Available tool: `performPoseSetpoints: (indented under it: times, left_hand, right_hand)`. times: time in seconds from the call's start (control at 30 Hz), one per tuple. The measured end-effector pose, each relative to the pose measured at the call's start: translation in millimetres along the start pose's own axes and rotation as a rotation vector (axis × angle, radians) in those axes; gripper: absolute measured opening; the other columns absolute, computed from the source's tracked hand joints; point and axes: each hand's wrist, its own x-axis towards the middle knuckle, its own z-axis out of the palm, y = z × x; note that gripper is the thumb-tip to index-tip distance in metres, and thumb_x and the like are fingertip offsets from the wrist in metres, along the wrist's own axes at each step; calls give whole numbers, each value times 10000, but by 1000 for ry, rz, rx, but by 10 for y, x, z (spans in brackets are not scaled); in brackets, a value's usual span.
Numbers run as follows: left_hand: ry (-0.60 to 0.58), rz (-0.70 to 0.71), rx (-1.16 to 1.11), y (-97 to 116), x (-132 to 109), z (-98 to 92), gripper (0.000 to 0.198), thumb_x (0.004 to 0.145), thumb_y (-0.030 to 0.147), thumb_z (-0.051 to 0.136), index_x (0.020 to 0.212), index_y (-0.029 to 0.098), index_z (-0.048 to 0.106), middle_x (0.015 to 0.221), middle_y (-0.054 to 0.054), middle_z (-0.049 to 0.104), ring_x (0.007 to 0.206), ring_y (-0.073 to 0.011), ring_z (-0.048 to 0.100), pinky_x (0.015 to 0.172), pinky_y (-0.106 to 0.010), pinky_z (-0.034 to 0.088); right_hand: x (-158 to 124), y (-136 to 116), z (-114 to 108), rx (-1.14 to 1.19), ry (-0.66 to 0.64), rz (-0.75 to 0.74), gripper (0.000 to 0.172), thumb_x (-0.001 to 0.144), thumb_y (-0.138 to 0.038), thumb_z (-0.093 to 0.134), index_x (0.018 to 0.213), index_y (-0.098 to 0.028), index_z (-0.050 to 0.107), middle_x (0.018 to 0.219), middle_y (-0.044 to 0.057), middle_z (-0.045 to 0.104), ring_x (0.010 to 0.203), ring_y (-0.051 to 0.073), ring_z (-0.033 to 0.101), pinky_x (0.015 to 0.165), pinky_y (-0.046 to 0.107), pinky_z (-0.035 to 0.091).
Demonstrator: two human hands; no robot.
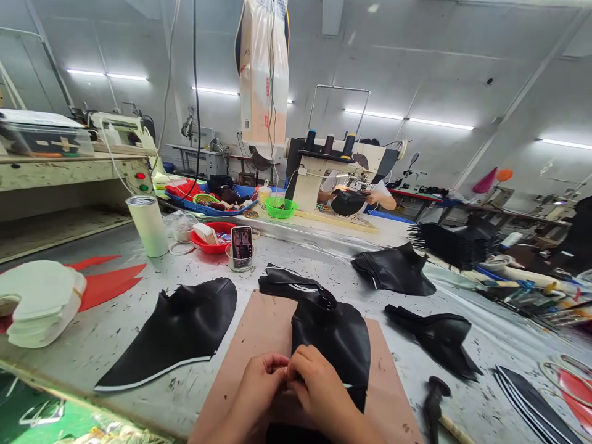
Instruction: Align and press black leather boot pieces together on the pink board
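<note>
My left hand and my right hand meet fingertip to fingertip over a pinkish-brown board. Both are closed in a pinch, and whatever lies between the fingertips is too small or hidden to make out. Right behind them is a curved black leather-like piece, its lower edge partly covered by my right hand. A folded black piece with a white edge lies just beyond it. To the left rests another black piece with a white strip along its lower edge.
A hammer and more black pieces lie at right. White cut sheets and red pieces are at left. Behind stand a tumbler, a phone and a red basket. Across the table, a person works at a sewing machine.
</note>
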Motion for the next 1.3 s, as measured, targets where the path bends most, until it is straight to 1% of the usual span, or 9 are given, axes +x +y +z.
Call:
performPoseSetpoints:
  times: [0.33,0.43,0.6,0.7,0.83,1.0,1.1,1.2,1.3]
  left_hand:
    - [5,-27,-60,17,-24,58,133,861,254,588,801,136,597,633,60,579,541,-85,555,561,-246,485]
    - [14,-16,-55,-12,17,26,139,867,269,582,830,136,593,660,53,575,549,-83,549,552,-242,487]
    - [28,2,-28,-50,73,-11,146,866,282,581,865,136,594,745,27,600,627,-99,577,594,-264,508]
    - [10,0,-28,-42,77,25,151,868,287,578,872,137,594,742,28,601,618,-98,576,592,-265,507]
    - [-11,-8,-39,-25,57,98,135,866,269,582,865,135,596,739,30,605,600,-92,569,583,-257,501]
    - [22,-16,-20,-27,34,98,118,866,251,580,863,134,596,751,26,616,638,-103,590,620,-273,509]
    - [34,-7,24,-20,32,45,126,870,261,574,891,138,593,726,34,600,632,-106,586,628,-283,511]
    - [49,15,97,5,34,-14,144,872,278,570,911,141,593,737,30,601,650,-114,590,647,-297,512]
    - [67,48,197,49,36,-55,138,863,275,579,893,141,598,744,29,602,667,-120,590,669,-308,505]
  right_hand:
    - [-36,62,-63,40,-12,-40,230,756,13,508,700,-205,553,814,10,582,749,165,527,674,276,414]
    - [-38,121,-174,247,-15,8,233,705,25,497,695,-207,495,836,6,591,789,166,547,722,286,429]
    - [-44,215,-368,613,-61,135,120,806,-111,482,767,-222,460,902,11,655,881,181,604,787,312,445]
    - [-22,166,-350,402,-88,158,202,713,-52,569,813,-222,525,798,-21,625,755,164,594,683,261,433]
    - [33,56,-250,190,-106,128,258,646,46,567,703,-205,545,811,-22,584,697,133,565,628,224,405]
    - [25,66,-236,161,-111,19,255,658,50,557,670,-205,549,822,-17,570,737,138,557,662,230,412]
    - [-32,144,-311,284,-129,-64,229,683,14,579,679,-207,522,847,-20,617,829,148,571,743,239,418]
    - [-92,275,-428,326,-205,44,191,761,-29,509,753,-218,488,802,-41,654,774,123,594,687,207,430]
    - [-126,461,-526,121,-221,166,138,837,-91,433,823,-225,463,714,-46,624,670,122,575,588,200,417]
